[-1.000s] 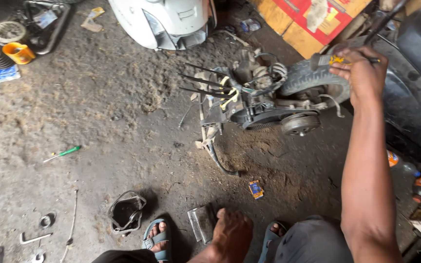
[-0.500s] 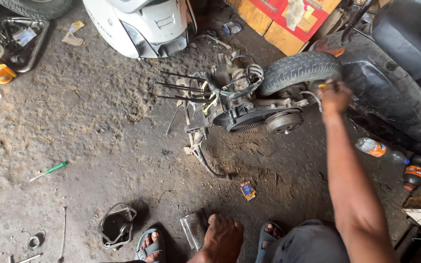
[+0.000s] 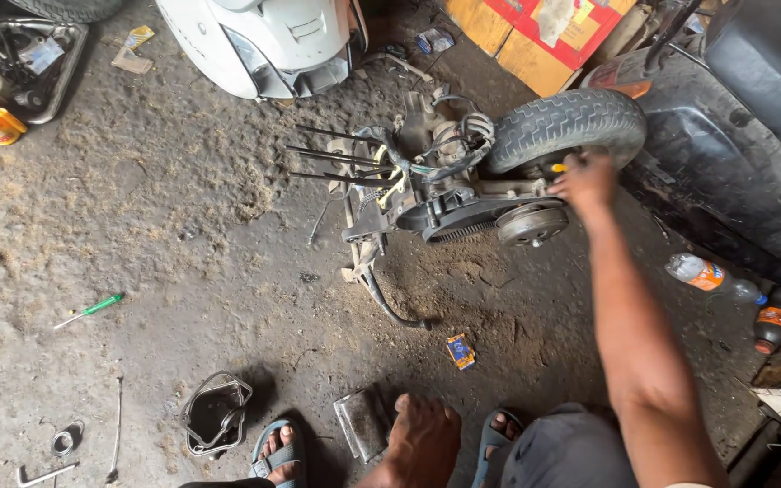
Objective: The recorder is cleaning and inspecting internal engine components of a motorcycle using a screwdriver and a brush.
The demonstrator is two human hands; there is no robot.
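1. The right hand [image 3: 587, 181] is stretched far forward to the scooter engine assembly [image 3: 449, 185], which lies on its side on the dirt floor [image 3: 183, 244]. The fingers are curled around something small with a yellow part, maybe a tool handle; I cannot tell exactly what it is, because the hand is a little blurred.
2. The hand is just beside the rear tyre [image 3: 567, 126] and directly above the round clutch drum [image 3: 531, 223], so the arm must cross the whole work area to arrive there.
3. The left hand is not visible in the view.
4. The engine rests with its open belt side turned up, which makes the drum and the toothed part easy to reach from above.
5. Small things lie around within reach of a sitting person: a green screwdriver [image 3: 92, 309], a black plastic cover [image 3: 216, 414], a flat metal plate [image 3: 361, 425] near the person's bare foot [image 3: 422, 438], and a small yellow-blue packet [image 3: 461, 351].
6. Two bottles [image 3: 702, 273] lie at the right, beside a dark scooter body [image 3: 725, 172], away from the work place.
7. A white scooter panel [image 3: 264, 41] stands behind the engine, well apart from the hand.
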